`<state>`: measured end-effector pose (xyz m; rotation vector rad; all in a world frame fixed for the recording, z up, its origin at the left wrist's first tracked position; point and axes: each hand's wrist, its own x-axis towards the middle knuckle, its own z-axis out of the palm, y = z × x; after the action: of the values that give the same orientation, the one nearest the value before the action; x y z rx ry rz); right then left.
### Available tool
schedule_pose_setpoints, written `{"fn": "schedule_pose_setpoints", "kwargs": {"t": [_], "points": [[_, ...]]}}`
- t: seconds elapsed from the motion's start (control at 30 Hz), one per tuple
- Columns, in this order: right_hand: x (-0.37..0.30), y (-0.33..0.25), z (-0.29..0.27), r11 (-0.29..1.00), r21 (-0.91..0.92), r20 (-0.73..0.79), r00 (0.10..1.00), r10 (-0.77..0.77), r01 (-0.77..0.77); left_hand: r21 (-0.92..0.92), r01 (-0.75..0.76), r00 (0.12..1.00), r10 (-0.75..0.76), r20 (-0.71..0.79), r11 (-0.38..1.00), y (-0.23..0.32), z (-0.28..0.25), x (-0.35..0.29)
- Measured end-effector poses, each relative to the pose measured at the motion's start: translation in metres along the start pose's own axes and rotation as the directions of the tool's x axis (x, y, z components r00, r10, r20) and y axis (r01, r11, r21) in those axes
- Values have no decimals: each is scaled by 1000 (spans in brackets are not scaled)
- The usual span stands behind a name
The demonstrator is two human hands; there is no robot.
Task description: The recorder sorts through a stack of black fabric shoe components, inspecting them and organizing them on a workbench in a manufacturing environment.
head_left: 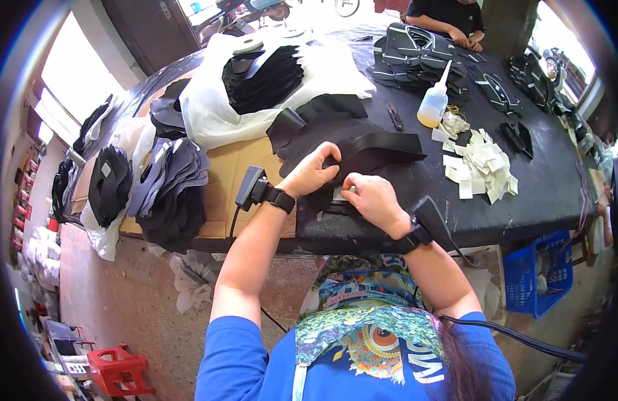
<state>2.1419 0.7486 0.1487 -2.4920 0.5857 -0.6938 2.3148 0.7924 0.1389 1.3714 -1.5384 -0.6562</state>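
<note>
Red stool [118, 371] stands on the floor, far to the left of the black cloth [382, 150] and lower than it. Blue basket [556, 281] is also lower, to the right of the cloth, beside the table [549, 200].

The black cloth lies on the table in front of me, and both my hands are at its near side. My left hand [316, 172] is bent, with its fingers curled over the cloth; whether it grips the cloth, I cannot tell. My right hand [374, 198] is narrow, with thumb and finger close together at a small white label [338, 194]. I cannot tell if they pinch it.

To the left of the cloth, cardboard [245, 160] covers part of the table, and farther left is a pile of grey pieces [169, 174]. To the right of the cloth lies a loose heap of white squares [479, 167].

Just beyond the cloth, toward the right, is a cutter [394, 117], and then a bottle [432, 107] stands upright with its thin spout up. Beyond the cloth to the left, a black stack [262, 80] rests on a white bag [205, 113]. Beyond it to the right is a pile of trimmed pieces [416, 50], and behind these, a co-worker's hand [459, 37].
</note>
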Motion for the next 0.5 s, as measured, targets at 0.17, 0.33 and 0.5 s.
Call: {"fn": "schedule_pose_setpoints", "kwargs": {"t": [0.17, 0.33, 0.5], "points": [[11, -1, 10, 991, -58, 120, 985, 126, -119, -262, 171, 972, -120, 200, 950, 1, -3, 0], [14, 3, 10, 993, 8, 165, 979, 117, -120, -215, 174, 971, -132, 198, 961, 3, -7, -1], [14, 13, 15, 998, 41, 72, 996, 50, -53, -212, 162, 974, -121, 193, 964, 1, -8, -5]]}}
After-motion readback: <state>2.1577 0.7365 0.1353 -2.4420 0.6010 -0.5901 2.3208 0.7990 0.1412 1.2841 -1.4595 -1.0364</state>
